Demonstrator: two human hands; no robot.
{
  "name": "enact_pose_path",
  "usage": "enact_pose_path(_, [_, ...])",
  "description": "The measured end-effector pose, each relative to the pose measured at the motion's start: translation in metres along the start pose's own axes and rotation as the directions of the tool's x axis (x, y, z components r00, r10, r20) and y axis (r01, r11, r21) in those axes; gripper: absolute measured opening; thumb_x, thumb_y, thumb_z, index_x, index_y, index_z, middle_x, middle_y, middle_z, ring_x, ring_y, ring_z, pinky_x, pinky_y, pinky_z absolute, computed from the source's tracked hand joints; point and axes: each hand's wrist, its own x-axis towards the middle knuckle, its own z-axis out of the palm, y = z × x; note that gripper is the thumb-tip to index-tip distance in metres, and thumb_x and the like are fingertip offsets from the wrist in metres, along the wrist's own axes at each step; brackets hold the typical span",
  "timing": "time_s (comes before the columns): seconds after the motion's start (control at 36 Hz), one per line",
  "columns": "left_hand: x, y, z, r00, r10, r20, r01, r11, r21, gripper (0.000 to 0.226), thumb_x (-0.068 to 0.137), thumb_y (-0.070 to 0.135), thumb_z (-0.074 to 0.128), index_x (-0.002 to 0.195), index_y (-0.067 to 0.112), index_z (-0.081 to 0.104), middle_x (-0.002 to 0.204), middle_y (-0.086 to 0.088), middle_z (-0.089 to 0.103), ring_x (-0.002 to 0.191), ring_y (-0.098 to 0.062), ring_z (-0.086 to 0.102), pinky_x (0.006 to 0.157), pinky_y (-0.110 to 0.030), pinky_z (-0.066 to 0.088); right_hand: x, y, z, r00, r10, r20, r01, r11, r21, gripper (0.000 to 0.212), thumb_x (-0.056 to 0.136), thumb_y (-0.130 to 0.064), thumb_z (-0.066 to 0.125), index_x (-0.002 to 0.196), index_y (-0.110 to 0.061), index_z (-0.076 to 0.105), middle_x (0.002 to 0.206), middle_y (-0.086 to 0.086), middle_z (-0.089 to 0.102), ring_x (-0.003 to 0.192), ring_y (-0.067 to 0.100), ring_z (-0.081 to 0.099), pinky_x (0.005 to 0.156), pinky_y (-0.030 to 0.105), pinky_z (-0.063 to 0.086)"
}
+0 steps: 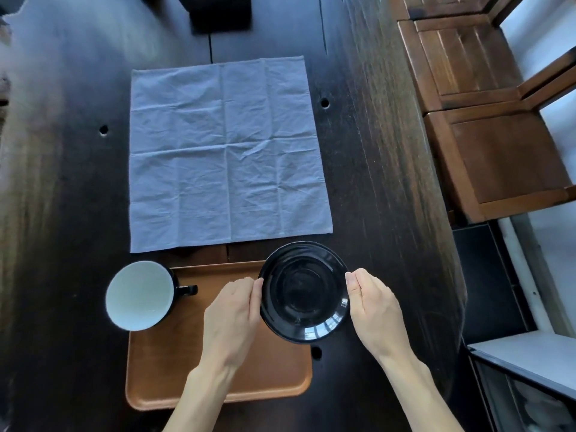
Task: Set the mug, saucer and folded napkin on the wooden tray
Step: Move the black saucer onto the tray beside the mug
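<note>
A glossy black saucer (304,291) hangs over the right far corner of the wooden tray (162,369), partly past its right edge. My left hand (232,316) grips its left rim and my right hand (374,310) grips its right rim. A black mug (140,296) with a white inside stands at the tray's left far corner, its handle pointing right. A pale blue napkin (224,151) lies spread flat, creased and unfolded, on the dark table beyond the tray.
The dark wooden table (374,151) has small round holes, one beside the tray's right edge. Brown wooden chairs (486,126) stand along the table's right side. A black box (221,10) sits at the far edge.
</note>
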Motion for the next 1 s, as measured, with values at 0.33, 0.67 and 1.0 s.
enact_pose_path(0.33, [-0.024, -0.045, -0.008, 0.999, -0.045, -0.001, 0.045, 0.999, 0.005, 0.039, 0.102, 0.041, 0.032, 0.067, 0.024, 0.038, 0.061, 0.008, 0.046, 0.06, -0.014, 0.046, 0.051, -0.023, 0.033, -0.019, -0.023, 0.035, 0.995, 0.058, 0.079, -0.059, 0.998, 0.01, 0.037, 0.105, -0.032, 0.035, 0.072, -0.019, 0.042, 0.067, -0.003, 0.052, 0.067, 0.019, 0.052, 0.064, 0.045, 0.049])
enact_pose_path(0.67, [-0.028, -0.073, -0.008, 0.993, -0.109, 0.035, 0.11, 0.994, -0.028, 0.04, 0.103, 0.04, 0.033, 0.067, 0.024, 0.038, 0.062, 0.007, 0.049, 0.062, -0.015, 0.048, 0.051, -0.026, 0.032, -0.023, -0.04, 0.053, 0.979, 0.118, 0.164, -0.121, 0.993, 0.008, 0.037, 0.106, -0.03, 0.039, 0.072, -0.02, 0.045, 0.068, -0.004, 0.056, 0.067, 0.015, 0.056, 0.063, 0.038, 0.05])
enact_pose_path(1.0, [-0.018, -0.078, -0.008, 0.994, -0.099, 0.046, 0.101, 0.993, -0.054, 0.041, 0.104, 0.037, 0.039, 0.064, 0.026, 0.035, 0.06, 0.008, 0.047, 0.063, -0.012, 0.046, 0.051, -0.026, 0.028, -0.02, -0.046, 0.054, 0.976, 0.142, 0.167, -0.142, 0.99, -0.01, 0.031, 0.106, -0.03, 0.042, 0.077, -0.022, 0.051, 0.075, -0.006, 0.061, 0.073, 0.011, 0.06, 0.069, 0.036, 0.053])
